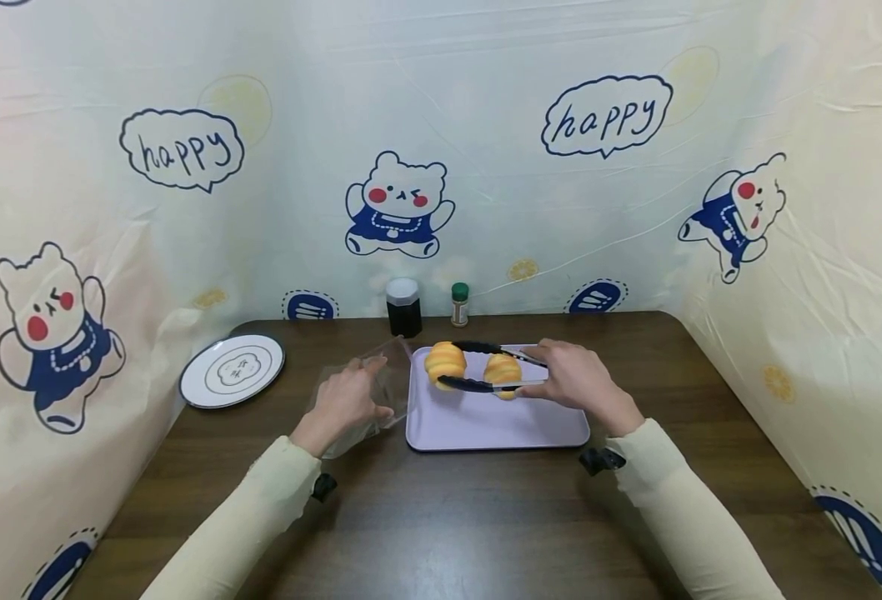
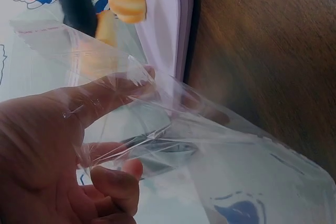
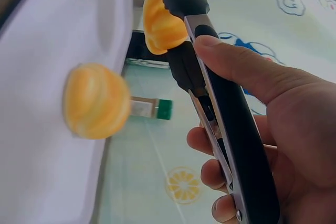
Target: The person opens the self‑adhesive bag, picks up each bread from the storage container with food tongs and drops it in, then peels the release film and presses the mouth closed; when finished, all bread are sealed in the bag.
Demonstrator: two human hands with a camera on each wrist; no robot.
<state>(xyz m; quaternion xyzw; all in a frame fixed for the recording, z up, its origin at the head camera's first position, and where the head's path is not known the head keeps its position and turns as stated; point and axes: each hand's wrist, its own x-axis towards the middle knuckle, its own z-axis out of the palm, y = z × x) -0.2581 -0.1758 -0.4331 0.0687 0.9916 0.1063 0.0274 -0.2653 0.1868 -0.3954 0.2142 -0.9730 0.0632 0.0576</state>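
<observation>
My right hand (image 1: 582, 383) grips a pair of black and silver tongs (image 3: 236, 135), thumb on one arm and curled fingers on the other. Between the tong tips is a yellow striped bread roll (image 1: 444, 363), raised above the lilac tray (image 1: 497, 427). A second roll (image 3: 96, 101) sits on that tray. Just left of the tray, my left hand (image 1: 343, 402) holds a clear plastic bag (image 2: 252, 156). Thumb and forefinger are spread at the bag's mouth while the other fingers curl. Film covers part of this hand.
A white round plate (image 1: 204, 379) with a dark rim lies at the table's left. Behind the tray stand a dark jar (image 1: 404, 310) with a pale lid and a small green-capped shaker (image 1: 459, 305). A printed cloth (image 1: 486, 225) hangs along the back edge.
</observation>
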